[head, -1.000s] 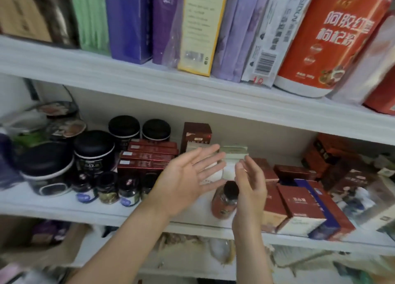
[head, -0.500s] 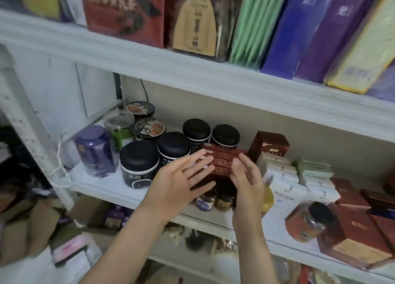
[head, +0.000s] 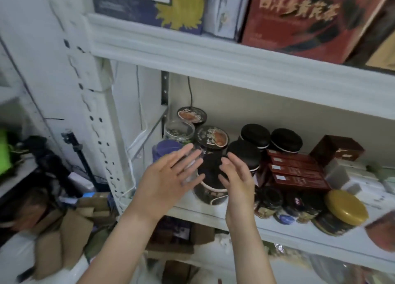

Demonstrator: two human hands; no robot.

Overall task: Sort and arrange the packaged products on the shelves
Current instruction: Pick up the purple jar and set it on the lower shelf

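Observation:
My left hand [head: 168,176] and my right hand [head: 237,176] hover with straight fingers on either side of a black-lidded dark jar [head: 210,189] at the front left of the middle shelf [head: 299,234]; neither holds anything. A tall can with a printed lid [head: 212,137] stands right behind the jar. Further black-lidded jars [head: 255,134] stand to the right, beside stacked dark red boxes [head: 297,170]. Left of my left hand stands a purple jar [head: 165,149], partly hidden.
Small jars [head: 269,204] and a gold-lidded tin [head: 345,207] line the shelf front. White boxes [head: 350,176] sit at the right. The upper shelf carries a red carton [head: 299,20] and a blue box [head: 149,5]. A white perforated upright [head: 94,123] bounds the left; cardboard [head: 64,236] lies below.
Both hands have moved left along the shelf, from the red boxes and a lying bottle to the black-lidded jars. The view has swung left with them.

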